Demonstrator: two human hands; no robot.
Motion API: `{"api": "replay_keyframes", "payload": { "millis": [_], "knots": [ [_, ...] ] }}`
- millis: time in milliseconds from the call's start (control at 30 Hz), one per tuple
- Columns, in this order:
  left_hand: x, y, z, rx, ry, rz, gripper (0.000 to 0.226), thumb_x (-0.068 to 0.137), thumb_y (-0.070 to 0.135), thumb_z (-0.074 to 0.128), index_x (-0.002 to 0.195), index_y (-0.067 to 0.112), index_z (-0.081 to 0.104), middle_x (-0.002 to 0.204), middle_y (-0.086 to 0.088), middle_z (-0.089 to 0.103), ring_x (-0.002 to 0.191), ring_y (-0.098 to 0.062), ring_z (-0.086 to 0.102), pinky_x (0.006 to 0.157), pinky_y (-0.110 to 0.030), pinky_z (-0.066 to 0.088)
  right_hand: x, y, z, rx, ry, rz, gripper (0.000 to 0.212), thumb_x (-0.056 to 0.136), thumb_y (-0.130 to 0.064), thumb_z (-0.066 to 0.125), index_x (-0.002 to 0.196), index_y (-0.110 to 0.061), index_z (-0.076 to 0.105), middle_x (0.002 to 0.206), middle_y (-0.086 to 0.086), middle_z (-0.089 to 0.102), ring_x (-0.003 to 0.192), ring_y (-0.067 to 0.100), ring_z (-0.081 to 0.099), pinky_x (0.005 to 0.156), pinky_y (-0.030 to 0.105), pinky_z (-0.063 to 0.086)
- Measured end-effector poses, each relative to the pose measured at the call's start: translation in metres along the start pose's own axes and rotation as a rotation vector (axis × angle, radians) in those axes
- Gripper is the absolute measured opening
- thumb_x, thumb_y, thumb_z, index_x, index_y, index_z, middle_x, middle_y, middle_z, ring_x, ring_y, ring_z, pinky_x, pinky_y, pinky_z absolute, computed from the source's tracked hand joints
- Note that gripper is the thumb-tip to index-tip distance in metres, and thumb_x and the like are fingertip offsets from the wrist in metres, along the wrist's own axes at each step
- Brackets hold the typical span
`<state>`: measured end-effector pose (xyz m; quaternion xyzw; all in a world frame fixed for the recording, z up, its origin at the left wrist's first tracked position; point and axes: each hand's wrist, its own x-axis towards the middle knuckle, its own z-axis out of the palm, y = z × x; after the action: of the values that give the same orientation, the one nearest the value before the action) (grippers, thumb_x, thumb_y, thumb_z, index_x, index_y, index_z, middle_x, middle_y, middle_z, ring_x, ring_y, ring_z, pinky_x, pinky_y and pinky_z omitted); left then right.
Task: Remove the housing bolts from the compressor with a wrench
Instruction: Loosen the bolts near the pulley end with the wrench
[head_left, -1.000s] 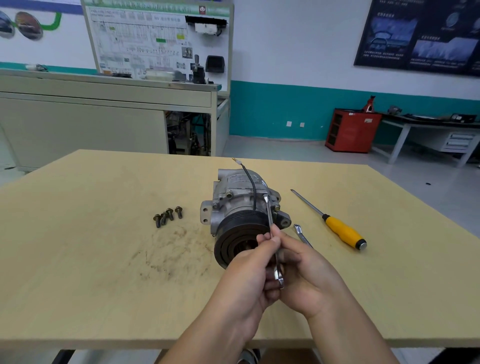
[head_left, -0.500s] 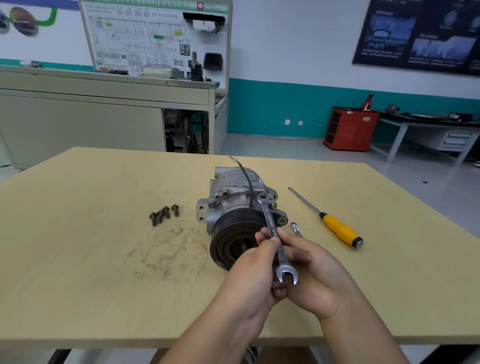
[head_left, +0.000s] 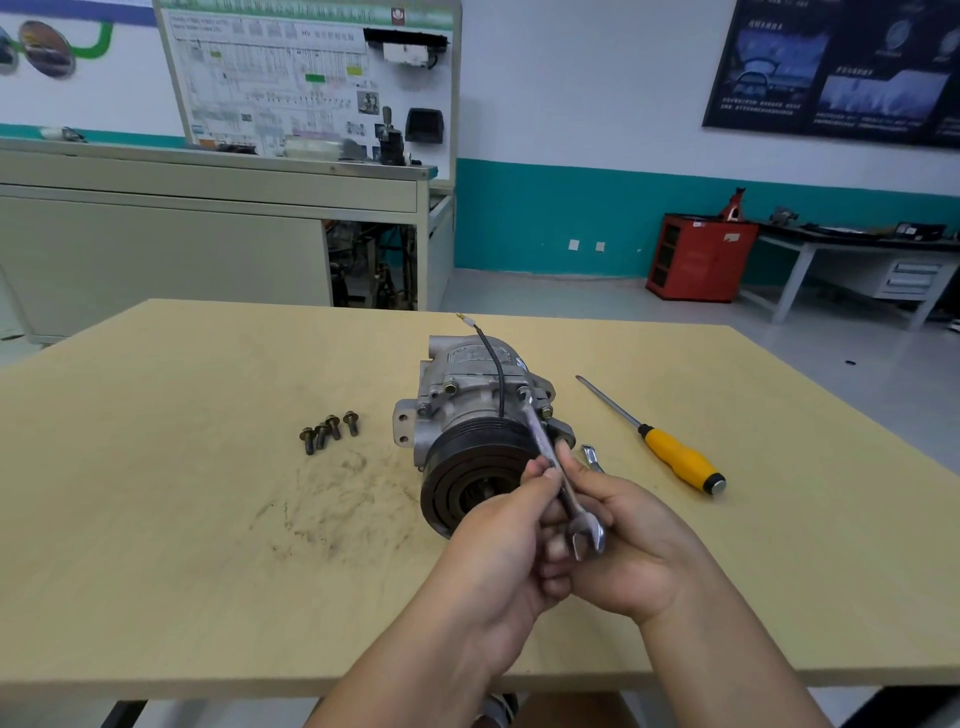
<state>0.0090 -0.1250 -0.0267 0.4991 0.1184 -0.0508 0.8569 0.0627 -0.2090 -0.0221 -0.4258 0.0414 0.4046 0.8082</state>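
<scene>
Obs.: compressor lies on its side mid-counter, pulley end toward the person. Both hands are on the wrench. The left hand pinches the shaft between thumb and fingertips. The right hand is curled under the near end, so both are clamped on the tool.

Change: a second ago the wrench shows edge-on, a thin line. Half a second later its flat face turns up. Now the forked near end is fully visible and sits a little lower and more to the right. The far end stays at the same place throughout, on or at the upper-right housing bolt. I cannot tell whether it is fully seated on the head. The compressor has not shifted on the counter.

Reading: the tool is being rolled and re-angled to fit on that bolt, or is partway through a short swing. No bolt has come free in this interval.

Progress: four loose bolts lie together left of the compressor. Several heads are still in the housing, e.g. and, so the job looks partly done.

Also present: a yellow-handled screwdriver lies to the right. Another small metal tool, partly hidden, lies between it and the hands.
</scene>
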Motion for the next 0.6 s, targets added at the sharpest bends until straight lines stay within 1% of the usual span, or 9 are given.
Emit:
{"api": "replay_keyframes", "payload": {
  "millis": [100, 167, 233, 300, 333, 367, 433, 500, 600],
  "knots": [
    [0.001, 0.002, -0.002, 0.033, 0.017, 0.009, 0.021, 0.095, 0.032, 0.047, 0.088, 0.012, 0.049, 0.048, 0.004, 0.036, 0.039, -0.006, 0.026, 0.041, -0.016, 0.022, 0.001, -0.001, 0.004, -0.059, 0.003, -0.011, 0.023, 0.064, -0.036, 0.063, 0.058, -0.014, 0.065, 0.042, -0.003, 0.052, 0.026, 0.012, 0.038, 0.033, 0.016, 0.032],
    [0.001, 0.003, -0.004, 0.053, 0.007, 0.017, 0.033, 0.095, 0.034, 0.045, 0.071, 0.013, 0.054, 0.045, 0.005, 0.032, 0.041, -0.007, 0.024, 0.041, -0.016, 0.022, 0.002, 0.001, 0.007, -0.095, 0.020, -0.028, 0.025, 0.064, -0.037, 0.063, 0.054, -0.014, 0.065, 0.039, -0.002, 0.046, 0.027, 0.013, 0.038, 0.034, 0.016, 0.031],
    [0.000, 0.003, -0.007, 0.056, 0.000, 0.041, 0.045, 0.094, 0.036, 0.047, 0.056, 0.015, 0.059, 0.049, 0.004, 0.028, 0.042, -0.007, 0.024, 0.041, -0.016, 0.022, 0.004, 0.004, 0.007, -0.112, 0.046, -0.049, 0.028, 0.066, -0.039, 0.063, 0.058, -0.016, 0.049, 0.040, -0.002, 0.046, 0.028, 0.014, 0.039, 0.033, 0.018, 0.031],
    [-0.001, 0.003, -0.007, 0.073, 0.001, 0.076, 0.046, 0.092, 0.038, 0.050, 0.052, 0.016, 0.061, 0.053, 0.003, 0.027, 0.043, -0.007, 0.025, 0.041, -0.016, 0.022, 0.007, 0.007, 0.006, -0.128, 0.069, -0.059, 0.038, 0.067, -0.040, 0.063, 0.063, -0.019, 0.032, 0.040, -0.002, 0.046, 0.029, 0.014, 0.039, 0.035, 0.018, 0.030],
    [-0.001, 0.002, -0.007, 0.083, -0.003, 0.089, 0.045, 0.092, 0.037, 0.052, 0.053, 0.016, 0.061, 0.053, 0.002, 0.028, 0.043, -0.007, 0.026, 0.041, -0.016, 0.023, 0.007, 0.008, 0.006, -0.120, 0.074, -0.060, 0.039, 0.068, -0.039, 0.064, 0.063, -0.020, 0.030, 0.041, -0.003, 0.047, 0.030, 0.014, 0.041, 0.035, 0.019, 0.030],
    [-0.001, 0.002, -0.008, 0.090, -0.007, 0.095, 0.045, 0.093, 0.034, 0.051, 0.053, 0.016, 0.061, 0.052, 0.003, 0.031, 0.042, -0.006, 0.027, 0.041, -0.015, 0.023, 0.008, 0.009, 0.005, -0.094, 0.074, -0.059, 0.037, 0.068, -0.037, 0.065, 0.064, -0.020, 0.032, 0.043, -0.004, 0.049, 0.033, 0.013, 0.045, 0.036, 0.020, 0.034],
    [0.000, 0.001, -0.009, 0.095, -0.016, 0.094, 0.045, 0.096, 0.028, 0.047, 0.055, 0.015, 0.060, 0.048, 0.005, 0.039, 0.040, -0.006, 0.030, 0.041, -0.015, 0.024, 0.007, 0.010, 0.004, -0.023, 0.070, -0.060, 0.026, 0.066, -0.031, 0.068, 0.062, -0.016, 0.047, 0.051, -0.002, 0.056, 0.043, 0.013, 0.055, 0.042, 0.022, 0.044],
    [0.000, 0.001, -0.009, 0.081, -0.024, 0.075, 0.042, 0.097, 0.024, 0.043, 0.060, 0.011, 0.058, 0.044, 0.006, 0.040, 0.040, -0.006, 0.030, 0.042, -0.016, 0.023, 0.006, 0.009, 0.004, -0.033, 0.062, -0.063, 0.017, 0.065, -0.028, 0.068, 0.061, -0.013, 0.062, 0.060, -0.001, 0.064, 0.046, 0.015, 0.055, 0.044, 0.023, 0.044],
    [0.000, 0.000, -0.008, 0.083, -0.025, 0.071, 0.044, 0.098, 0.024, 0.042, 0.059, 0.012, 0.057, 0.045, 0.005, 0.036, 0.041, -0.006, 0.028, 0.043, -0.017, 0.022, 0.005, 0.009, 0.004, -0.040, 0.038, -0.090, 0.016, 0.066, -0.027, 0.065, 0.059, -0.013, 0.069, 0.064, -0.001, 0.068, 0.045, 0.014, 0.058, 0.040, 0.020, 0.044]
  ]
}}
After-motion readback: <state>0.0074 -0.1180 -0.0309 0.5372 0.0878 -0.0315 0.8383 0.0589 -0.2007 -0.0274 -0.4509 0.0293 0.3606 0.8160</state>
